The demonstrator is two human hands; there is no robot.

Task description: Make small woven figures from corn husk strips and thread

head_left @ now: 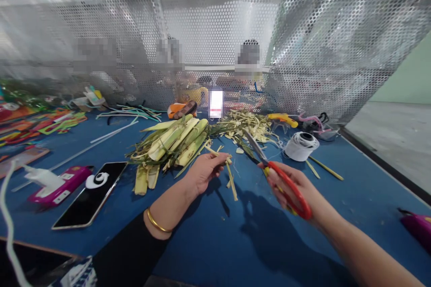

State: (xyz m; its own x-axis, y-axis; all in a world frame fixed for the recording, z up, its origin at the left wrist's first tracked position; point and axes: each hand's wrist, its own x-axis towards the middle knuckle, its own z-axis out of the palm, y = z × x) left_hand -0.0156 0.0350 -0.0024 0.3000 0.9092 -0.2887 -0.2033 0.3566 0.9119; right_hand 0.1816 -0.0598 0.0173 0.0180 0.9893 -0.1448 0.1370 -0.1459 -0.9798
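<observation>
My left hand, with a gold bangle at the wrist, is closed in a pinch on pale plant strips. The strips cross at the fingertips, and one hangs down toward the table. In my right hand is a pair of scissors with red handles, its blades pointing up and away to the left. Some yellow shows under the fingers of that hand. The blades are apart from the held strips. Beyond my left hand lies a bundle of green-yellow leafy stalks, beside a heap of shredded plant strips.
A white thread spool stands right of the heap, near a yellow tool. Leftward lie a black phone and a purple power strip with a plug. A perforated metal screen borders the blue table; people are blurred behind it.
</observation>
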